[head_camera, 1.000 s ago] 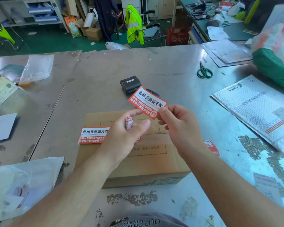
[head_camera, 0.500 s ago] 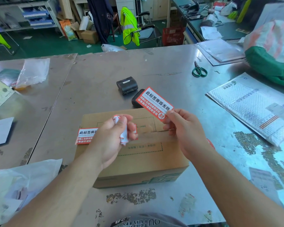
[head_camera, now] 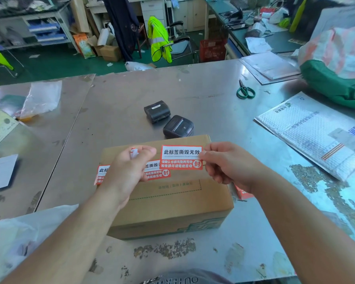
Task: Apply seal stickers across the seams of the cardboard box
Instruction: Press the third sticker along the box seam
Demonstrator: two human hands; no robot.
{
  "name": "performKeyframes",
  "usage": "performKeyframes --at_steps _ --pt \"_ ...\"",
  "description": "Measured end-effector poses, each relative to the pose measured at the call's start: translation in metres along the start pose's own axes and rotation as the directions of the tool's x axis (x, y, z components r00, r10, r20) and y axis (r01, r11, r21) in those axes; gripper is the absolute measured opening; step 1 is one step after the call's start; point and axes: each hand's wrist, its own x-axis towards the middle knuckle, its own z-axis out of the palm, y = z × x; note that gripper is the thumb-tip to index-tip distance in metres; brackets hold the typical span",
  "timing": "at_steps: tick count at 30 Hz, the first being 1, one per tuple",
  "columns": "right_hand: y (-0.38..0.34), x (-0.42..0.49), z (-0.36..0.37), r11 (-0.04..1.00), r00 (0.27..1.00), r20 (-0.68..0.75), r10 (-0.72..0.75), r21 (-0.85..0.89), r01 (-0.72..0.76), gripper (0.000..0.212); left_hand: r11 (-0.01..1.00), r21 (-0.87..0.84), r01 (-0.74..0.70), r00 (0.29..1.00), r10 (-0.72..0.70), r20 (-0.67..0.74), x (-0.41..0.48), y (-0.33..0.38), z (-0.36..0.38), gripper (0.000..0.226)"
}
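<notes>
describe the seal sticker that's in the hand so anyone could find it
Start at the cardboard box in the middle of the metal table. Near its far edge, the right hand pinches a red-and-white seal sticker by its right end. Its twin lies on the box top, partly hidden behind the left hand; this one shows whole.

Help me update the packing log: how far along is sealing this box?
Done: one seal sticker lies on the cardboard box top, overhanging its left edge. In hand: the right hand pinches a second sticker; the left hand grips crumpled backing. Left: sticking that second one.
</notes>
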Motion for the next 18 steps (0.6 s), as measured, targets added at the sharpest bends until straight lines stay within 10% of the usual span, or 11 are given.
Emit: performKeyframes --at_steps 10,18 --pt "0.004 -0.006 0.001 0.999 0.994 0.104 -0.023 -0.042 0.027 0.026 0.946 0.324 0.021 0.998 -0.041 0.054 -0.007 -0.003 0.000 0.028" --pt "0.003 -0.003 -0.002 1.000 0.997 0.072 -0.018 -0.015 0.020 0.026 0.963 0.269 0.033 0.996 -0.053 0.066 -0.002 -0.003 0.005 0.024"
